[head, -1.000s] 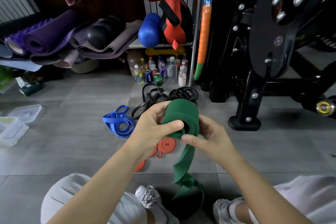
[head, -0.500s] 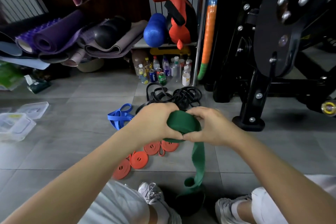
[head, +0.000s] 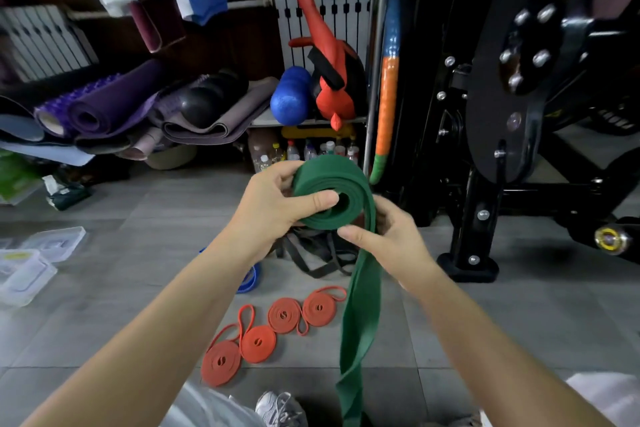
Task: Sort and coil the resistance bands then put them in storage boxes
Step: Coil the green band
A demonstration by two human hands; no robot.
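Note:
A wide green resistance band [head: 332, 184] is partly rolled into a coil held up at chest height. My left hand [head: 273, 201] grips the coil, thumb pressed across its open face. My right hand [head: 388, 236] holds the coil's lower right side where the loose tail [head: 360, 315] drops to the floor. Several coiled orange bands [head: 287, 315] lie on the tiles below. A blue band [head: 251, 279] and a tangle of black bands [head: 318, 253] lie on the floor, partly hidden behind my arms. Clear plastic storage boxes [head: 27, 274] sit at the left edge.
A black exercise machine [head: 502, 114] stands on the right, its foot [head: 467, 263] on the tiles. Rolled yoga mats [head: 104, 107], a blue foam roller [head: 291, 97] and bottles [head: 304, 149] fill the back. My shoe [head: 280, 409] shows at the bottom.
The coil has been lifted higher and tilted so its open face shows, with more band wound on. The camera view tipped upward. The hanging tail is shorter than one second ago.

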